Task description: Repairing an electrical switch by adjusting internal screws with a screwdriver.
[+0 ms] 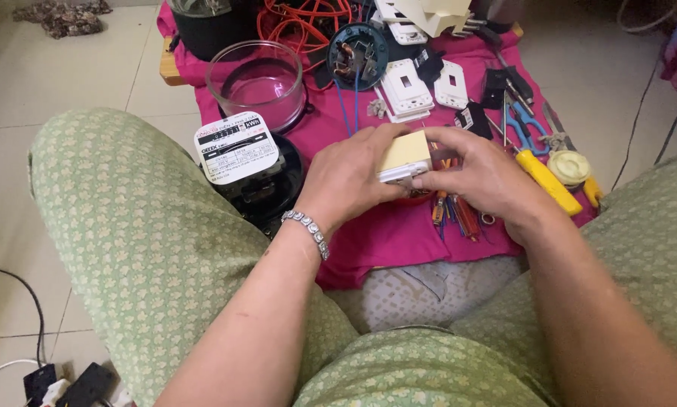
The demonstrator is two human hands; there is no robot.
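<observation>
The left hand (346, 181) and the right hand (485, 177) meet at the centre of the frame, both closed around a small cream-coloured box (405, 157) with a white lower edge. The left hand wraps it from the left and below, thumb over the top; the right hand pinches its right end with the fingertips. The box lies between the two hands, its long axis running left to right across the frame, and neither hand is clearly nearer.

The underside of the box and whatever the right fingertips press on are hidden by the fingers. Just beneath the hands, a bunch of red and orange small tools (455, 215) is partly covered. Outward, on the pink cloth (399, 241), sit a round meter with a white face (237, 151) at left, a glass dome (255, 79) above it, white switch plates (406, 90) at upper centre, and a yellow-handled tool (546, 181) at right.
</observation>
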